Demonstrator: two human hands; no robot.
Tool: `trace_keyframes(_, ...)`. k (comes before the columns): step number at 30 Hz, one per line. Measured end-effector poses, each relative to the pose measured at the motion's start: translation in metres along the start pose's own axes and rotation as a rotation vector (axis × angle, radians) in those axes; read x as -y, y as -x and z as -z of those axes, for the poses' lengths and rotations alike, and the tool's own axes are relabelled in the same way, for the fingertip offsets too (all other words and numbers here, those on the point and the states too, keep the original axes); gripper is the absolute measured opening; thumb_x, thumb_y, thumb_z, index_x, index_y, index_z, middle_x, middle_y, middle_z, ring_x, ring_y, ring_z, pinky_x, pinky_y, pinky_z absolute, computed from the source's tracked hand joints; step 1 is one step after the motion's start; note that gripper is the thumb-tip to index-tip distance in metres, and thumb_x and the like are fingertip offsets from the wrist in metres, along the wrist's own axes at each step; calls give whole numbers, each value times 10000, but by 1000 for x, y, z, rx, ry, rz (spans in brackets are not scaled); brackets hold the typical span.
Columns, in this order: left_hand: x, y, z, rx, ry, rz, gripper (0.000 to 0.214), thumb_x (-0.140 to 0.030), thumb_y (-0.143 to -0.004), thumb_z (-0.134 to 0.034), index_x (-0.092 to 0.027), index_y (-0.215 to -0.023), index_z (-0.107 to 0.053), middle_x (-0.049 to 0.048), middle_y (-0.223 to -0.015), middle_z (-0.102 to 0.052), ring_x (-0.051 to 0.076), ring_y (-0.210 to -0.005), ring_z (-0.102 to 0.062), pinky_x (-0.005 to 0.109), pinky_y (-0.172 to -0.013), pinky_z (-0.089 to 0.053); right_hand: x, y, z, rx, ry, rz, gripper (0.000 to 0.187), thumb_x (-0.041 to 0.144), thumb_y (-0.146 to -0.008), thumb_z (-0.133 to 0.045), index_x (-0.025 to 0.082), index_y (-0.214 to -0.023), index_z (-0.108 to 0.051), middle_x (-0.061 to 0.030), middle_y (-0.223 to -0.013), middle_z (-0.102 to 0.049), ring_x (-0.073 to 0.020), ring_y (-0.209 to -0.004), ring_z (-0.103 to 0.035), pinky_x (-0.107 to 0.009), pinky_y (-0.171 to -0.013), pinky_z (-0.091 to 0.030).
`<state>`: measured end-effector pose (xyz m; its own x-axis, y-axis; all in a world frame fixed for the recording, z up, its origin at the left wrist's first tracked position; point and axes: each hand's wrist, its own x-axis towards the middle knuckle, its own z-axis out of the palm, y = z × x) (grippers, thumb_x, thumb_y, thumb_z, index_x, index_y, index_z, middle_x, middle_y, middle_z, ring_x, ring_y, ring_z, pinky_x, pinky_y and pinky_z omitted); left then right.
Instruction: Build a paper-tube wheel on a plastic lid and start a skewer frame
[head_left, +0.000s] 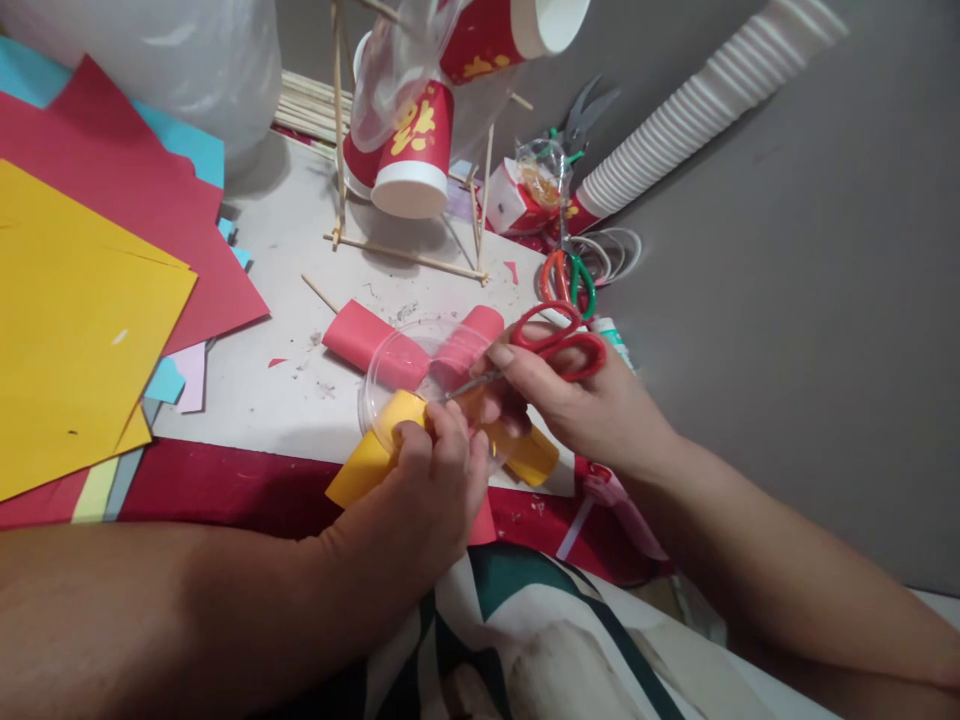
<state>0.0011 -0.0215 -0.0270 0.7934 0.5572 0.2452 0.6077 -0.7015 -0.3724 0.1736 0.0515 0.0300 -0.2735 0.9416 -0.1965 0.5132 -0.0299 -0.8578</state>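
The right hand (pixel 600 405) is clamped around a pair of red-handled scissors (pixel 551 347), gripping them below the finger loops, with the blades pointing left to the middle of a clear plastic disc (pixel 439 340). The left hand (pixel 431 480) has its fingers curled together at the near part of the disc, by the blade tips; whether they pinch the disc or a yellow paper roll (pixel 360 468) there cannot be told. The disc sits over the near edge of the white counter (pixel 259 400), with red and yellow paper rolls spread around it. A thin stick (pixel 319 292) pokes out from the far-left red roll (pixel 367 340). Beyond stands a stick frame (pixel 405 256) with red paper cups (pixel 416 150), and coloured paper sheets (pixel 82 320) lie to the left.
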Motion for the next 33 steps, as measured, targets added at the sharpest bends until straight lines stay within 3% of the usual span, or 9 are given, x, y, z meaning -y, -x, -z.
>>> trace_keyframes(3,-1,0,-1,-15,9,21,487,-319,-986,-401,-125,-1403,-561,219,-1342,-621,348,-1216,-573,461,-911,-448,5,0,6,70,173,159,386,424,-938,-569,177,-641,-565,-25,-621,-634,-104,-519,-551,-225,-491,-448)
trace_keyframes(7,-1,0,-2,-31,18,13,472,-310,-985,-411,-142,-1394,-578,200,-1310,-642,347,-1214,-573,462,-913,-453,15,-10,19,288,368,349,271,321,-953,-528,175,-733,-589,-16,-704,-637,-105,-625,-558,-219,-581,-464)
trace_keyframes(12,-1,0,-2,-35,12,20,498,-337,-979,-429,-119,-1406,-564,208,-1316,-636,351,-1223,-563,467,-928,-445,22,-24,30,468,281,204,303,393,-944,-558,174,-743,-613,4,-642,-631,-99,-562,-571,-211,-535,-469)
trace_keyframes(15,-1,1,-2,-35,3,10,521,-354,-977,-430,-102,-1419,-545,222,-1340,-619,348,-1223,-562,460,-928,-442,20,-24,25,385,209,144,337,431,-910,-609,177,-688,-616,-4,-617,-630,-106,-537,-571,-217,-510,-466)
trace_keyframes(20,2,3,1,-19,7,-4,506,-334,-974,-427,-113,-1414,-547,226,-1357,-608,350,-1240,-557,457,-927,-444,9,-3,-4,-142,241,114,383,421,-910,-595,192,-605,-561,-9,-553,-556,-127,-547,-543,-232,-473,-418)
trace_keyframes(23,4,3,0,8,90,-13,477,-315,-954,-466,-165,-1393,-574,192,-1390,-596,338,-1269,-539,469,-959,-440,5,9,-21,-296,233,126,387,429,-918,-576,209,-602,-539,-20,-552,-549,-150,-570,-553,-253,-487,-438)
trace_keyframes(28,1,2,-4,33,154,19,484,-308,-934,-502,-205,-1401,-572,167,-1398,-596,335,-1281,-527,483,-954,-447,3,8,-20,-277,141,105,406,500,-916,-574,209,-634,-574,-14,-574,-571,-131,-530,-527,-248,-475,-425)
trace_keyframes(30,-1,2,-6,-6,82,26,498,-327,-953,-472,-150,-1410,-560,200,-1370,-607,339,-1258,-540,474,-949,-442,1,2,-9,-173,167,143,438,514,-917,-570,195,-618,-556,-22,-624,-595,-123,-560,-537,-238,-497,-430)
trace_keyframes(33,-3,2,-6,-56,22,32,515,-344,-969,-441,-92,-1402,-562,239,-1338,-614,350,-1220,-561,470,-927,-440,-1,-9,11,94,200,281,394,464,-947,-545,180,-680,-604,-32,-725,-641,-118,-628,-574,-231,-572,-461)
